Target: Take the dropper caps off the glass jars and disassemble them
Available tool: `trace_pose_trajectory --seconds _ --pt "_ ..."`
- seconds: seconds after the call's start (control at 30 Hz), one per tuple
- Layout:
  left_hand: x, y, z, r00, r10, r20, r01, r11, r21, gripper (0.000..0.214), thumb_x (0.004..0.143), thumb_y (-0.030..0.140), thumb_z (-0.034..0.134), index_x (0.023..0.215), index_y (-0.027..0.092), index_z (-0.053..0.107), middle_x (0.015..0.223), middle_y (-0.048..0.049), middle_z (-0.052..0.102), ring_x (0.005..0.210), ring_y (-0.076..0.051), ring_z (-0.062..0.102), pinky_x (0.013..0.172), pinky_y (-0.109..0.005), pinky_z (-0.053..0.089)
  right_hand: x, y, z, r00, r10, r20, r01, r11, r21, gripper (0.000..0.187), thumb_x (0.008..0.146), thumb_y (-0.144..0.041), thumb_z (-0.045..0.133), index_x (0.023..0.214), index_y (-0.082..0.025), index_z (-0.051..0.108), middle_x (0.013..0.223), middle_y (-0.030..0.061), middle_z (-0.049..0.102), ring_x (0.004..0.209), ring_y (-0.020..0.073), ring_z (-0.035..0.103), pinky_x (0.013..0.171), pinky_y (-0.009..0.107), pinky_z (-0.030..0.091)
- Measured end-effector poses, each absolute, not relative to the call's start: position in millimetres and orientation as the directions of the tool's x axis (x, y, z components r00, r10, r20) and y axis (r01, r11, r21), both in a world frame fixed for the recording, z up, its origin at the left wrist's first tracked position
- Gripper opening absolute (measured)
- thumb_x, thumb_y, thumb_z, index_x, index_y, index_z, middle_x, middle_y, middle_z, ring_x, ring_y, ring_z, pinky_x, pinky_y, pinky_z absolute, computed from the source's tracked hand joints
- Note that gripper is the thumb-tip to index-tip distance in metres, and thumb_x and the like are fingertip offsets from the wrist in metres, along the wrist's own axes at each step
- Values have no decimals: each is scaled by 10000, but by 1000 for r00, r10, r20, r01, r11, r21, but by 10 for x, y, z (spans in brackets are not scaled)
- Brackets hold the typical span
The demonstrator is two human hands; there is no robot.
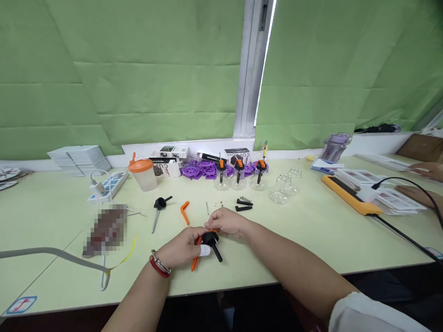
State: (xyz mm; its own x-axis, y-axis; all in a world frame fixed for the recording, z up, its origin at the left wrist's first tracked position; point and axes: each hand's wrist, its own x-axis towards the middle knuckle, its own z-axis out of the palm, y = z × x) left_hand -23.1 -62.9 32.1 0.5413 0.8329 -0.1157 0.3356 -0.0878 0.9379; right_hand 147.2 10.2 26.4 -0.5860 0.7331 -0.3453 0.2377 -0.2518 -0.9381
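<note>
My left hand (pixel 187 246) is closed round a black plastic part (pixel 210 239) with a round head and a straight arm pointing toward me. An orange lever (pixel 195 263) sticks out below this hand, alongside the black part. White tape wraps the left thumb. My right hand (pixel 226 222) pinches at the top of the same assembly, where a bit of orange shows; its fingertips hide the detail. Just beyond lie a bent orange lever (pixel 184 213), a thin metal pin (pixel 207 208), tiny metal bits, a spring (pixel 245 199) and two black plastic pieces (pixel 243 208).
Another black part with a grey arm (pixel 159 210) lies left. Behind stand several glass jars (pixel 278 194), some with black-orange tops, purple plastic pieces (pixel 197 169) and an orange-lidded cup (pixel 143 174). A yellow power strip (pixel 346 196) and another person's hands (pixel 427 170) are right.
</note>
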Motion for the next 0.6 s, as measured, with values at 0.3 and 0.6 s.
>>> trace_pose_trajectory --seconds 0.3,0.6 --pt "-441 -588 286 431 902 -32 282 -101 954 246 747 264 608 962 144 622 821 -9 565 733 -132 474 693 -252 414 1038 180 412 -440 823 -359 152 -326 -933 138 715 -140 612 612 -155 522 451 -63 447 392 64 385 431 211 302" --pt "-461 -682 304 393 919 -28 120 -21 993 404 657 212 696 1055 158 664 849 -33 651 741 -151 563 675 -262 457 1007 491 235 -351 909 223 525 389 -757 142 875 -256 513 798 -176 601 700 15 592 639 127 509 606 245 369"
